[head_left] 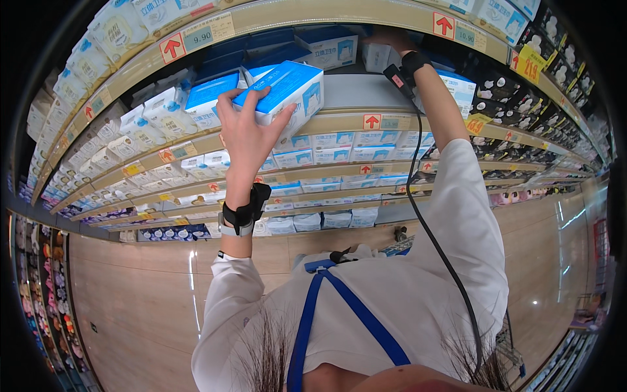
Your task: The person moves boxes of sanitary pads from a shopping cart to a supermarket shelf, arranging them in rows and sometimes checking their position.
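My left hand [252, 122] grips a blue-and-white package of wipes or tissues [289, 93], tilted at the front edge of a store shelf. Another blue-topped package [210, 95] lies just left of it. My right hand [389, 38] reaches deep into the same shelf, at a white package [377, 58]; its fingers are partly hidden in shadow, so its grasp is unclear. A similar package [333, 49] stands behind, between the hands. Both wrists wear black straps, and a black cable runs from the right one.
Grey shelf surface [360, 90] shows between the hands. The upper shelf's price rail [313, 19] arches just above them. Black packages [499, 88] fill the right side, and white soft packs [166, 112] the left. Part of a shopping cart [509, 343] stands at lower right.
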`<state>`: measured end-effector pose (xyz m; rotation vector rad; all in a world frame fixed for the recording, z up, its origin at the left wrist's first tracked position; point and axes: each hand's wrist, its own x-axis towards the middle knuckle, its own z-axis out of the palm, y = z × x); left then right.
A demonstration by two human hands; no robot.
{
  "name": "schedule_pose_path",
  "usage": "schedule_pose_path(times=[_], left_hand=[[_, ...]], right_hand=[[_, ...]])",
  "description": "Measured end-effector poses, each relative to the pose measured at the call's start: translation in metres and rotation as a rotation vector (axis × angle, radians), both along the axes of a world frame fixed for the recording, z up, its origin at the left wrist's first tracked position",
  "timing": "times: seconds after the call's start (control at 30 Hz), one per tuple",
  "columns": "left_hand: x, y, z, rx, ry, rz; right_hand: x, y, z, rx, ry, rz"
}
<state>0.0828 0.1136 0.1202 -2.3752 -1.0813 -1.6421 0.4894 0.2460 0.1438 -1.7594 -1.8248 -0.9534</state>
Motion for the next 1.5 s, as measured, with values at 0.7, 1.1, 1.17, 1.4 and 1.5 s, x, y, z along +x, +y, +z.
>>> schedule_pose_path(times=[0.7,1.1,1.17,1.4,1.5], left_hand=[[0.001,0.005,0.000,0.113,0.049,-0.009],[-0.003,0.001,-0.008,0.060,0.037,-0.014],[-0.003,0.002,-0.007,0.047,0.016,-0.015],[0.024,0.028,-0.005,-0.072,0.011,-0.221],[0.032,0.052,-0.001,-0.006,0.085,-0.216]], right_hand=[[-0.105,-0.124,0.060,-0.611,0.543,-0.229],[-0.078,-0.111,0.038,-0.893,0.388,0.365],[-0.092,-0.118,0.039,-0.949,0.269,0.342],[-0.111,-0.148,0.048,-0.692,-0.018,-0.008],[-0.117,-0.172,0.062,-0.630,-0.115,-0.188]])
